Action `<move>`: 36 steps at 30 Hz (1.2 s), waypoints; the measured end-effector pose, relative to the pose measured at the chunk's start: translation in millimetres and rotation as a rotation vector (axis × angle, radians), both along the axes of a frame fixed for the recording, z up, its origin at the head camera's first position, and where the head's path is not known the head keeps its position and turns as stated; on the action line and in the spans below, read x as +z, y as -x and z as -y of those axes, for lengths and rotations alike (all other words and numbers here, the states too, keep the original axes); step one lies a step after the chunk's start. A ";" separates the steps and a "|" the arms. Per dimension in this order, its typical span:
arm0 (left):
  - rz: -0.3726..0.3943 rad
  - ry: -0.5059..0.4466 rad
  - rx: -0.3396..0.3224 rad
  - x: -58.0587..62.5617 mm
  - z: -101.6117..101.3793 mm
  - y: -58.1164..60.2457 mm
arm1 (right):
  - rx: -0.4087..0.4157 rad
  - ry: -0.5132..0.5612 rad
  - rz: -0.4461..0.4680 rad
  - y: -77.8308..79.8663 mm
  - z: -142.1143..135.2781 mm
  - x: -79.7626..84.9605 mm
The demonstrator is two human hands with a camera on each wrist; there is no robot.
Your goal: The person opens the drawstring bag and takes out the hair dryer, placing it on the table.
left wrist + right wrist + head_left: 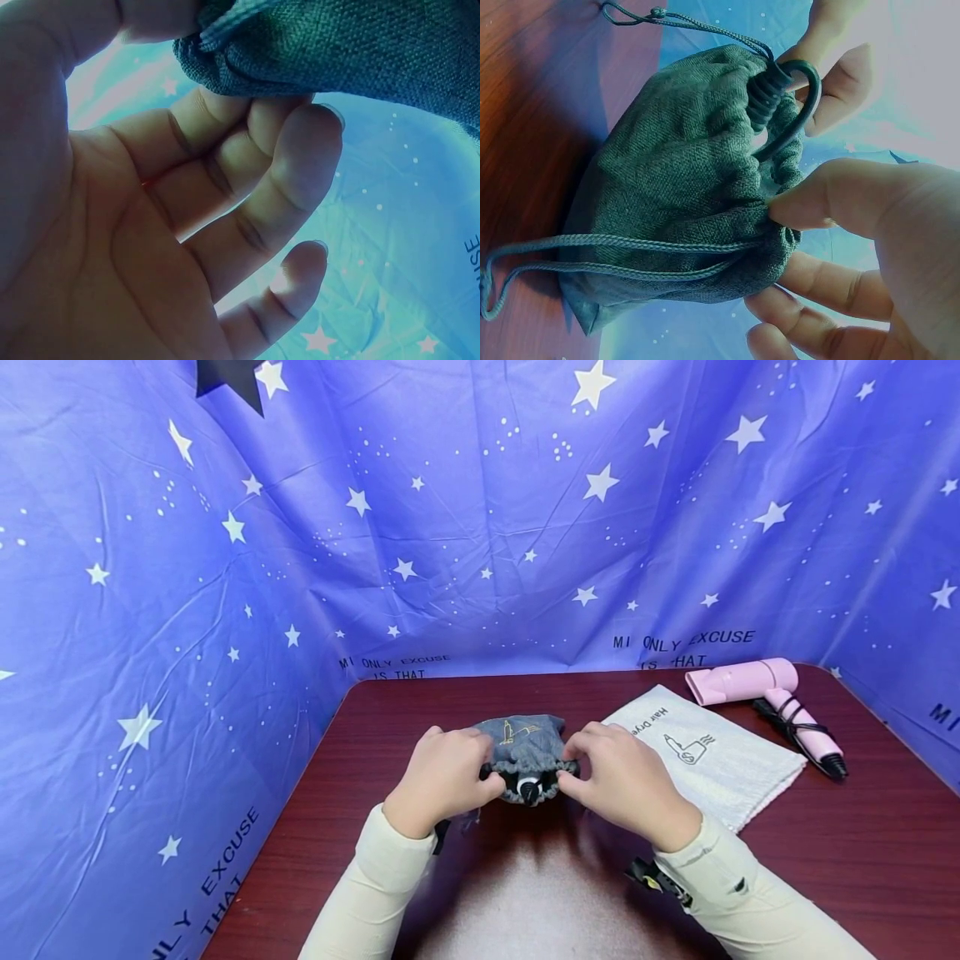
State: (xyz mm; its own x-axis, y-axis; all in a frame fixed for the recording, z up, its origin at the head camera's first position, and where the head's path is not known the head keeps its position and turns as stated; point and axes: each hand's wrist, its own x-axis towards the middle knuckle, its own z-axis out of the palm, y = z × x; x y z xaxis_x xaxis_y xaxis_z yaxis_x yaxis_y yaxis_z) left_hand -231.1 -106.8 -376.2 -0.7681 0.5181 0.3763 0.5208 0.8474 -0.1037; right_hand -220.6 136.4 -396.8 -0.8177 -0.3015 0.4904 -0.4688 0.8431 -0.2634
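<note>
A dark grey drawstring bag [517,735] with a gold hair dryer drawing stands at the middle of the table, its gathered mouth partly spread. My left hand [442,777] pinches the left side of the rim; the left wrist view shows the other fingers loosely bent below the cloth [360,52]. On the opposite side, my right hand [626,777] pinches the rim between thumb and fingers. A black cable [765,101] with a ribbed sleeve loops out of the mouth, beside something white. The bag hides the rest. Drawstrings [622,244] hang from both sides.
Right of the bag lies a white drawstring-style cloth pouch [720,777] printed "Hair Dryer". Beyond it is a pink hair dryer [738,682] with its black cord wound round the handle. A blue star-patterned curtain [465,527] surrounds the dark red table [892,827].
</note>
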 end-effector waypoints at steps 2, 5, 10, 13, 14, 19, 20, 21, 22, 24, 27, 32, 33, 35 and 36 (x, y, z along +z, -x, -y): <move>0.000 0.000 0.002 0.0 0.4 0.1 | -0.001 -0.001 -0.001 0.6 -0.7 -0.3; 0.003 0.000 0.004 -0.1 0.5 0.3 | -0.002 -0.004 0.001 0.3 -1.3 0.1; -0.003 0.000 0.000 0.2 0.9 0.7 | -0.004 -0.005 0.007 -0.8 -1.6 1.5; -0.017 0.000 0.001 0.6 1.6 0.7 | -0.004 -0.008 0.008 -0.9 -1.9 1.6; -0.020 -0.001 0.000 0.5 2.0 0.8 | -0.004 -0.009 0.008 -0.8 -2.0 1.6; -0.038 -0.002 -0.001 1.3 4.0 0.3 | -0.003 -0.009 0.007 -0.3 -2.1 2.0; -0.043 -0.004 -0.001 1.5 4.4 0.0 | -0.003 -0.008 0.006 -0.1 -2.2 2.1; -0.048 -0.005 -0.002 2.0 4.7 -0.4 | -0.004 -0.008 0.006 -0.1 -2.1 2.3; -0.053 -0.006 -0.003 2.2 4.9 -0.6 | -0.005 -0.009 0.006 -0.1 -2.2 2.4; -0.057 -0.005 -0.002 3.1 5.1 -1.1 | -0.006 -0.009 0.009 0.0 -2.5 2.6; -0.052 0.001 0.006 2.8 5.6 -0.3 | -0.012 -0.011 0.012 0.2 -3.1 3.0; -0.029 0.009 0.022 2.8 6.7 1.1 | -0.020 -0.013 0.001 1.2 -4.8 2.9; -0.026 0.010 0.024 3.2 7.0 1.1 | -0.022 -0.013 -0.001 1.3 -5.1 2.9; -0.014 0.011 0.028 3.7 7.4 1.2 | -0.023 -0.012 0.001 1.6 -5.3 2.8; -0.009 0.013 0.030 4.1 7.6 1.2 | -0.023 -0.012 0.002 1.6 -5.4 2.9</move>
State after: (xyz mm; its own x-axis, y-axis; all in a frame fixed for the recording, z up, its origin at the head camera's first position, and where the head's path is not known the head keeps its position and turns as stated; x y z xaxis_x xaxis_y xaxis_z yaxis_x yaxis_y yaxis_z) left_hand -232.3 -114.4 -372.0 -0.7800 0.4995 0.3770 0.4940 0.8613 -0.1192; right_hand -222.3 141.8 -393.9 -0.8254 -0.2881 0.4855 -0.4486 0.8568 -0.2543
